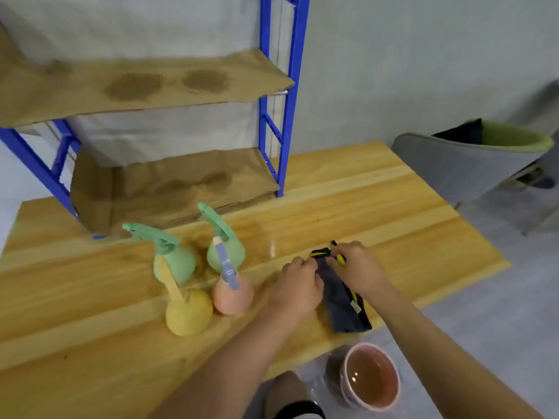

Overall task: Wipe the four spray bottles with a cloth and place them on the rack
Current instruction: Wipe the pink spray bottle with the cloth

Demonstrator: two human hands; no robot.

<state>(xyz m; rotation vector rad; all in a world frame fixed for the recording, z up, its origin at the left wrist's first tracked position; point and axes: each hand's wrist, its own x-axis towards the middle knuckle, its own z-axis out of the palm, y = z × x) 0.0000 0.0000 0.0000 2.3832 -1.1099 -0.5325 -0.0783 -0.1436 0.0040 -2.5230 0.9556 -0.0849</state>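
Note:
Several round spray bottles stand together on the wooden table [378,189]: two green ones [175,264] [227,252] at the back, a yellow one [189,316] and a pink one with a blue sprayer [233,294] in front. To their right lies a dark blue cloth [343,300] with yellow-black trim. My left hand [299,285] and my right hand [358,267] both grip the cloth's far end, fingers curled on it. The blue rack [284,122] with brown shelf boards stands at the table's back left.
A pink basin of water [370,375] sits on the floor below the table's near edge, beside my knee. A grey chair with a green cushion [472,158] stands at the right. Both rack shelves carry nothing but damp stains.

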